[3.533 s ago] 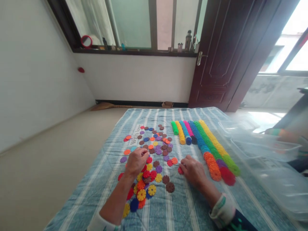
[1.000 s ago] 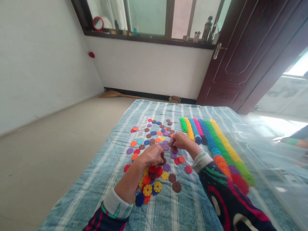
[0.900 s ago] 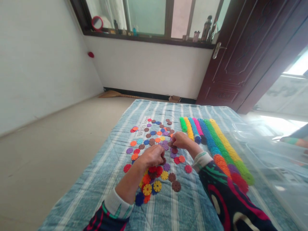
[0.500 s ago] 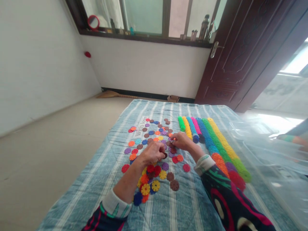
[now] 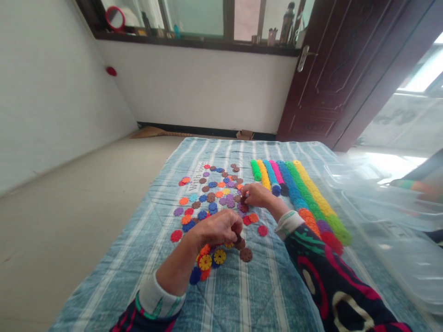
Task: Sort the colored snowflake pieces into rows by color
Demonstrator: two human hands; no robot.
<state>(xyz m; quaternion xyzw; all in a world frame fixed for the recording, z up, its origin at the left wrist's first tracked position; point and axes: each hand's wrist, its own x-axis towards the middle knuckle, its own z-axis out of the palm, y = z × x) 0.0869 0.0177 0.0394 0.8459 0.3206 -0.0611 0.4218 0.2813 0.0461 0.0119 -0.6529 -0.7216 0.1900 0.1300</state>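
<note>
My left hand [image 5: 219, 227] is closed in a pinch on a dark brown notched disc [image 5: 238, 239], just above another brown disc [image 5: 240, 245] on the cloth. Farther up, my right hand [image 5: 258, 195] has its thumb and fingers pressed together on a dark brown disc [image 5: 243, 200]. Around both hands lie loose flower-shaped plastic discs in red, orange, yellow, blue, purple and brown. A single brown disc [image 5: 246, 254] lies right of my left hand, and a yellow disc [image 5: 205, 262] sits in the pile below it.
To the right, stacked discs form long rows by colour, among them a yellow row [image 5: 313, 186] and a green row [image 5: 308, 193]. Clear plastic boxes [image 5: 398, 272] stand at the right edge. The striped cloth [image 5: 138, 281] covers the surface beneath. A door [image 5: 332, 69] is beyond.
My left hand has moved toward me with its brown disc, to the near brown discs. My right hand stays among the middle discs. The whole view has shifted slightly.
</note>
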